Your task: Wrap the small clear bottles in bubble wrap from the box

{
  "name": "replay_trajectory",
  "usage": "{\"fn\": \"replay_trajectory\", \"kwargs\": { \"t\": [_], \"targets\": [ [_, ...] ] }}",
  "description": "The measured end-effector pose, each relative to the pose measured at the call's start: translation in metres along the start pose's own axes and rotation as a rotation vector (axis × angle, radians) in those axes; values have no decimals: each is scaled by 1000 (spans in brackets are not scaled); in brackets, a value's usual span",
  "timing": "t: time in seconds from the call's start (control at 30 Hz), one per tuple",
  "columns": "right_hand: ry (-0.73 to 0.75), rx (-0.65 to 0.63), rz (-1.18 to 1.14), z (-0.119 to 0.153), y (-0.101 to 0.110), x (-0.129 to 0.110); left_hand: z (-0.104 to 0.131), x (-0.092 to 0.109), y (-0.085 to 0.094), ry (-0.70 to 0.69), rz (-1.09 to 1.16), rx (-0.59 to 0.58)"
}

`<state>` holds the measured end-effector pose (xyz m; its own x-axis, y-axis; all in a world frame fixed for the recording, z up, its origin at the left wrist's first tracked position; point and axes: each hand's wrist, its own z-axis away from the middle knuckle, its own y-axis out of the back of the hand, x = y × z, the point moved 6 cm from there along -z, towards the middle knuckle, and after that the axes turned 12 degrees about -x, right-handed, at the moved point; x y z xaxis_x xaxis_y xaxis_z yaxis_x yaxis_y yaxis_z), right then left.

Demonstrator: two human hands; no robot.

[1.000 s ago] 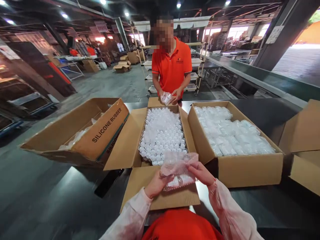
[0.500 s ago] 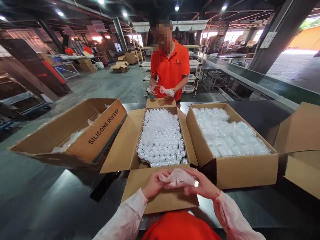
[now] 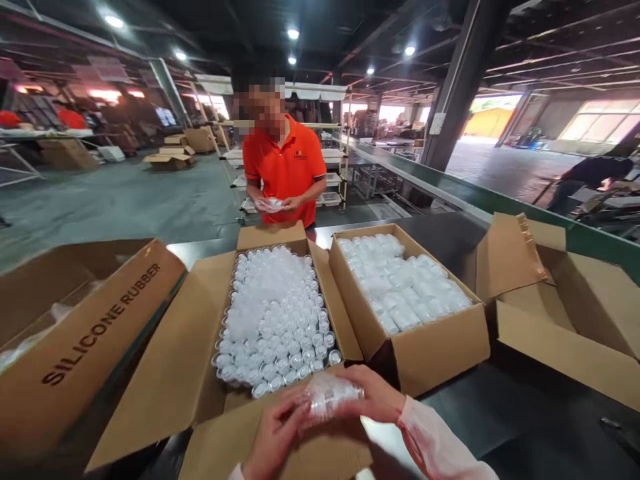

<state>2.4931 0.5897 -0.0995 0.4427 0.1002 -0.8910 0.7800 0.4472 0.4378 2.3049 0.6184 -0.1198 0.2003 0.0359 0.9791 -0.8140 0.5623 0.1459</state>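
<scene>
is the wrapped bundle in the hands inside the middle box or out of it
Out: the left hand and right hand hold the wrapped bundle above the near flap, outside the opening of the middle box.

The counter is dark and smooth, with bright glare at its near edge and beyond the boxes. Four open cardboard boxes stand in a row across it: a left box printed "SILICONE RUBBER", a middle box with flaps spread, a right box just beside it, and an end box. A small dark item lies at far right, too dim to identify.
</scene>
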Motion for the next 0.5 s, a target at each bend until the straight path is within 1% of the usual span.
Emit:
{"fn": "replay_trajectory", "kwargs": {
  "t": [0.07,0.1,0.17,0.2,0.23,0.27,0.3,0.37,0.4,0.43,0.47,0.5],
  "targets": [
    [87,-33,78,3,0,-10,-6,-14,-4,104,117,42],
    [96,-31,112,3,1,-13,-9,-19,-7,155,169,41],
    [71,27,196,4,10,-13,-16,-23,-10,233,250,37],
    [48,92,240,3,22,-11,-20,-21,-10,246,278,51],
    [16,179,266,3,39,-7,-23,-18,-8,241,296,90],
    [-33,284,268,3,61,-1,-26,-14,-4,220,304,149],
    [-114,403,259,3,88,7,-29,-10,0,188,302,216],
    [-340,630,239,4,149,30,-33,-9,5,142,277,326],
    [-501,699,270,4,177,44,-34,-12,7,142,263,359],
    [-601,728,283,1,202,55,-36,-17,7,152,253,372],
    [-690,745,300,-4,222,66,-37,-23,8,164,248,379],
    [-767,748,320,-8,238,75,-37,-30,9,178,244,382]
  ]
}}
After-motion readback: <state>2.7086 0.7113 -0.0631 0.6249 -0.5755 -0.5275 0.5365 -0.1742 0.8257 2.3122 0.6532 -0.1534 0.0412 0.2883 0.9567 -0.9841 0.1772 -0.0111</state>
